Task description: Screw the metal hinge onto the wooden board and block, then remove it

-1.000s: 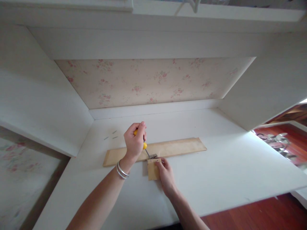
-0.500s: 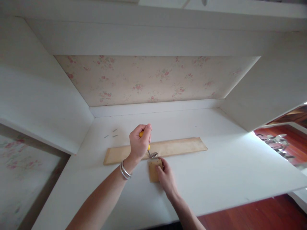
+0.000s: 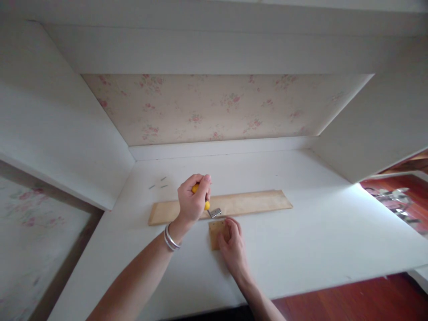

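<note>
The left hand (image 3: 193, 200) was curled tight around a yellow screwdriver (image 3: 206, 204). Only bits of the yellow handle showed between the fingers. The metal tip pointed down and to the right, at a small silver hinge (image 3: 216, 212). Silver bangles (image 3: 170, 237) sat on the left wrist.

The hinge lay at the near edge of a long board (image 3: 247, 203). The board lay flat on the white bench (image 3: 301, 240), running left to right. Just in front of it lay a small block (image 3: 216, 232) of the same pale wood. It was hard to tell if the block touched the board or if a thin gap lay between them. The right hand (image 3: 232, 243) lay on the block with its fingers bent and pressed down. It covered the right part of the block, so that edge was hidden.

Three little screws (image 3: 158, 183) lay behind the left end of the board, well apart from both hands.

The bench had lots of open room to the right of the board, all the way to a bright patch of light. There was open room behind the board too, up to the back wall with its flower paper (image 3: 217, 107). White side walls closed in the left and right. The front edge of the bench was near the arms, and red wooden floor (image 3: 351, 298) showed below it.
</note>
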Motion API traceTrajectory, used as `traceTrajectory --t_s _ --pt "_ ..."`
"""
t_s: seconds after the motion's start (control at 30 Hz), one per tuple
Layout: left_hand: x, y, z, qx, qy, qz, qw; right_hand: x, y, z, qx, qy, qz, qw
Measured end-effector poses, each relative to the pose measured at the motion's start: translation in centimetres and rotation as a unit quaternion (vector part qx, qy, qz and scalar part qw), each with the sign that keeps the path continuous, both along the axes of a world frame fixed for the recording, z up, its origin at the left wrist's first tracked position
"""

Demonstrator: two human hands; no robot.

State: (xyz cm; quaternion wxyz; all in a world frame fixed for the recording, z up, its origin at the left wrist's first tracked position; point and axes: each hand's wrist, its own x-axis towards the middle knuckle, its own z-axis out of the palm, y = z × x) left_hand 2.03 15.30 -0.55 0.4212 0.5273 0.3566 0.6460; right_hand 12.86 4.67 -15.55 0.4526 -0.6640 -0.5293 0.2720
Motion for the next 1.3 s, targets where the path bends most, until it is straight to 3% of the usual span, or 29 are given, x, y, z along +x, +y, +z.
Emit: traceTrajectory --t_s 0.1,0.27,0.47,0.6,0.73,0.97,1.03,1.17,1.3 --pt "0.1 0.2 0.1 0.015 -0.003 0.026 1.000 0.4 0.3 0.7 0.007 -0.055 0.000 0.998" --pt "0.3 0.5 -0.2 0.024 0.039 0.046 0.998 2.1 2.8 2.4 -0.107 -0.050 0.042 0.992" --pt "0.3 0.4 -0.5 0.021 0.054 0.043 0.997 3.4 6.0 3.2 -0.145 -0.047 0.113 0.982" --pt "0.2 0.2 -0.4 0.014 0.058 0.039 0.997 3.1 6.8 2.6 -0.182 0.061 0.143 0.971" --pt "0.0 0.2 -0.2 0.011 0.051 0.042 0.998 2.7 6.8 3.0 -0.234 0.207 0.132 0.941" --pt "0.0 0.4 0.0 0.007 0.031 0.044 0.999 2.4 6.9 4.4 -0.284 0.301 0.132 0.901" --pt "0.0 0.4 -0.1 0.007 0.035 0.049 0.998 2.3 7.0 4.3 -0.275 0.278 0.134 0.911" --pt "-0.4 0.5 -0.1 0.012 0.045 0.057 0.997 2.6 7.2 4.1 -0.220 0.090 0.173 0.956" --pt "-0.8 0.4 0.0 0.012 0.042 0.066 0.997 3.5 7.6 4.6 -0.159 -0.067 0.231 0.958"
